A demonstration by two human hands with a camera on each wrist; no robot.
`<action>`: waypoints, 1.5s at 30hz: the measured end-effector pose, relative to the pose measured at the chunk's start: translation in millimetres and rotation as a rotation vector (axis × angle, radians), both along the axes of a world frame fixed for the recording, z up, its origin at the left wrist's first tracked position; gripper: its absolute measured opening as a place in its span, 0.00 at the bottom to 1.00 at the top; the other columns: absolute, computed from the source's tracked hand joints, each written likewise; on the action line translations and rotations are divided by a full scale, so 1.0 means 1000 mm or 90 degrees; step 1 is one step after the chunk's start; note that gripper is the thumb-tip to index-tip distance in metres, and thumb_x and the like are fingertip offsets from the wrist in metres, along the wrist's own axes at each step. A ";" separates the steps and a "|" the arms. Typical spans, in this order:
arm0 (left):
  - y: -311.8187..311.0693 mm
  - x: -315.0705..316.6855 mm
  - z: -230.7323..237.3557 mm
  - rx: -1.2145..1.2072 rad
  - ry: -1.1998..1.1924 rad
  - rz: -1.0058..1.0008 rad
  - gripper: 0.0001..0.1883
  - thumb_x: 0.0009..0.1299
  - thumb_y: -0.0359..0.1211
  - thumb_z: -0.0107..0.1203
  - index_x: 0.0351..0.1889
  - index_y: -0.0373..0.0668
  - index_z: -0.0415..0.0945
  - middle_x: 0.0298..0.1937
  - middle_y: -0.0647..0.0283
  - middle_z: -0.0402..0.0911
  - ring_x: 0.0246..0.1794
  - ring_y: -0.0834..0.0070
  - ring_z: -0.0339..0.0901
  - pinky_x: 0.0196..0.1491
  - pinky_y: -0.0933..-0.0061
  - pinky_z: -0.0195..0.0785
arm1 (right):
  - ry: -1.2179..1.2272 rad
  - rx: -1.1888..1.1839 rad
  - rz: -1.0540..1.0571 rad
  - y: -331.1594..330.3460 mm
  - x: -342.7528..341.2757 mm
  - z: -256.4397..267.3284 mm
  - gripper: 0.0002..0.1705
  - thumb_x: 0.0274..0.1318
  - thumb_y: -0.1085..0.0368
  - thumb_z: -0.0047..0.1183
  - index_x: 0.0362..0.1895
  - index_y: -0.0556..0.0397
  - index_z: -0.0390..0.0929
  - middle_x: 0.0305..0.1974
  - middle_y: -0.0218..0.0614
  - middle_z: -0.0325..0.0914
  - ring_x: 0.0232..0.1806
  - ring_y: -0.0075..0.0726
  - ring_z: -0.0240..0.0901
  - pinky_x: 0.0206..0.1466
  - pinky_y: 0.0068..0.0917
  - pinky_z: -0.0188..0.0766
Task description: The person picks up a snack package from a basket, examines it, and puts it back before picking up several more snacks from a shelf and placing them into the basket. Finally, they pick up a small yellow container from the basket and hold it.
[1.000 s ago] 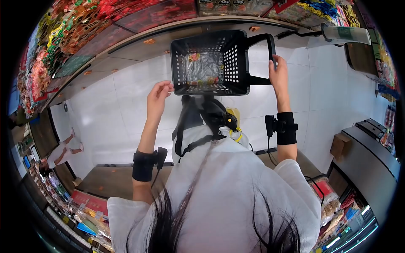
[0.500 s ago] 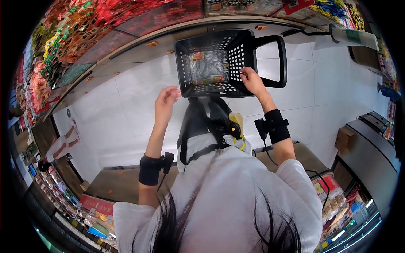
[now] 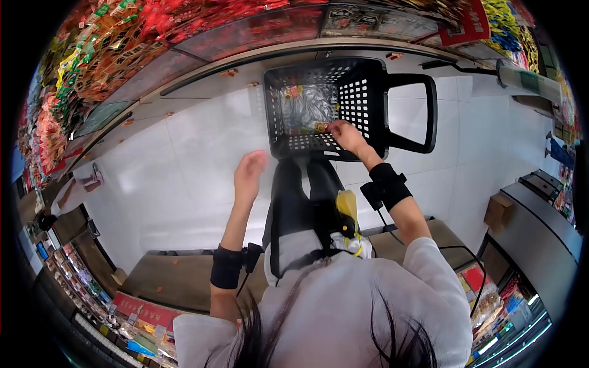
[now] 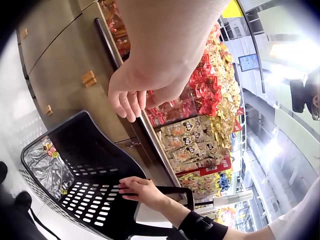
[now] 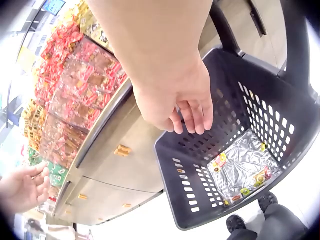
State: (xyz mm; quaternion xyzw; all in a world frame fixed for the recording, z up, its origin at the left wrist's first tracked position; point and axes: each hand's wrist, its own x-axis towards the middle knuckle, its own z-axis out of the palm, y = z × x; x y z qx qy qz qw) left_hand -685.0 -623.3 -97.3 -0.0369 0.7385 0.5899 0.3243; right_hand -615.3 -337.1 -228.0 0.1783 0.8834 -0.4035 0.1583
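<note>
A black plastic basket point(image 3: 270, 116) with perforated walls stands before the person, its handle point(image 3: 431, 116) swung out to the right. On its bottom lies a crinkled, clear-looking plastic bag point(image 5: 242, 162) with small yellow and red pieces along its edges. My right hand point(image 3: 350, 136) reaches over the basket's mouth, fingers loosely bent and holding nothing. In the right wrist view those fingers point(image 5: 192, 117) hang well above the bag. Left of the basket, my left hand point(image 3: 250, 175) hangs in the air with relaxed fingers, also without anything in it.
A long counter beyond the basket carries heaps of red packets point(image 3: 202, 21) and gold packets point(image 4: 185, 140). A roll of clear bags point(image 3: 527, 80) sticks out at the right. Behind the person runs a brown bench-like ledge point(image 3: 165, 279). Another person point(image 3: 70, 193) is at the far left.
My right hand has let go of the basket's handle and moved left over the basket's mouth. My left hand has come away from the basket's left edge, lower in the view.
</note>
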 end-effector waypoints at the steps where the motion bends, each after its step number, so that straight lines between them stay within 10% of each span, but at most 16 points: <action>1: 0.000 -0.003 -0.007 -0.005 -0.002 -0.001 0.11 0.68 0.30 0.42 0.46 0.38 0.69 0.41 0.64 0.75 0.41 0.79 0.72 0.44 0.79 0.63 | -0.006 0.018 0.019 -0.006 -0.010 -0.009 0.10 0.48 0.67 0.45 0.35 0.56 0.74 0.37 0.49 0.74 0.37 0.51 0.72 0.42 0.34 0.68; 24: -0.019 -0.023 -0.146 0.038 -0.052 0.001 0.11 0.67 0.29 0.41 0.45 0.39 0.69 0.42 0.62 0.76 0.42 0.76 0.73 0.44 0.77 0.63 | -0.257 0.038 0.012 -0.029 -0.021 -0.209 0.12 0.45 0.61 0.45 0.36 0.46 0.76 0.37 0.48 0.75 0.42 0.51 0.71 0.45 0.41 0.68; 32: -0.036 -0.048 -0.168 -0.003 -0.032 0.028 0.11 0.68 0.30 0.43 0.45 0.39 0.69 0.41 0.62 0.76 0.42 0.76 0.73 0.44 0.77 0.64 | -0.197 0.089 0.207 -0.039 -0.063 -0.252 0.13 0.43 0.66 0.46 0.34 0.60 0.74 0.37 0.52 0.74 0.42 0.51 0.72 0.45 0.40 0.67; 45: -0.040 -0.090 -0.279 -0.029 0.024 0.090 0.10 0.68 0.31 0.43 0.45 0.38 0.69 0.41 0.62 0.75 0.41 0.76 0.72 0.46 0.76 0.64 | -0.172 0.053 0.360 -0.045 -0.120 -0.410 0.13 0.39 0.63 0.50 0.31 0.57 0.75 0.34 0.50 0.74 0.39 0.53 0.71 0.42 0.41 0.67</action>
